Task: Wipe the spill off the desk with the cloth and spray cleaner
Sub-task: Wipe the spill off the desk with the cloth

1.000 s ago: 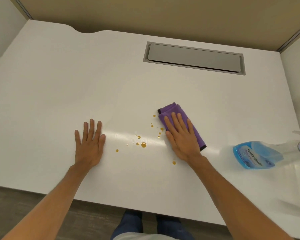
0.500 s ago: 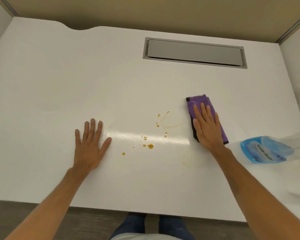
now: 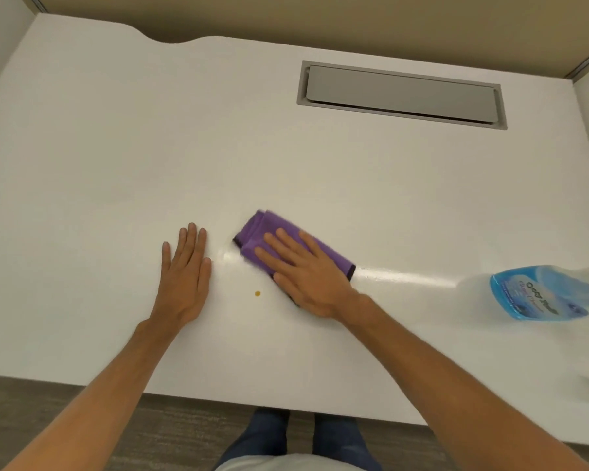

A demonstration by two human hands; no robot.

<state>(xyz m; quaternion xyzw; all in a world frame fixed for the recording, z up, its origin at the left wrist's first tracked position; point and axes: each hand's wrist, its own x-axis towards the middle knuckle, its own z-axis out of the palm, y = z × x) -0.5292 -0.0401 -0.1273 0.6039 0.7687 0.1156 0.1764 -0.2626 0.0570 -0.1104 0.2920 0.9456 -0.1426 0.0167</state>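
Note:
A folded purple cloth lies on the white desk, and my right hand presses flat on top of it, fingers spread and pointing up-left. One small amber drop of the spill shows on the desk just left of my right wrist. My left hand rests flat on the desk, palm down, holding nothing, a short gap left of the cloth. The spray cleaner bottle, with blue liquid and a blue label, lies on its side at the right edge, partly blurred and cut off.
A grey rectangular cable hatch is set into the desk at the back right. A beige partition wall runs behind the desk. The desk's front edge is near my legs, with dark floor below.
My right hand has slid the cloth leftwards across the spill, close to my left hand. Most of the amber drops are gone; a single drop is still visible. The left hand stayed flat.

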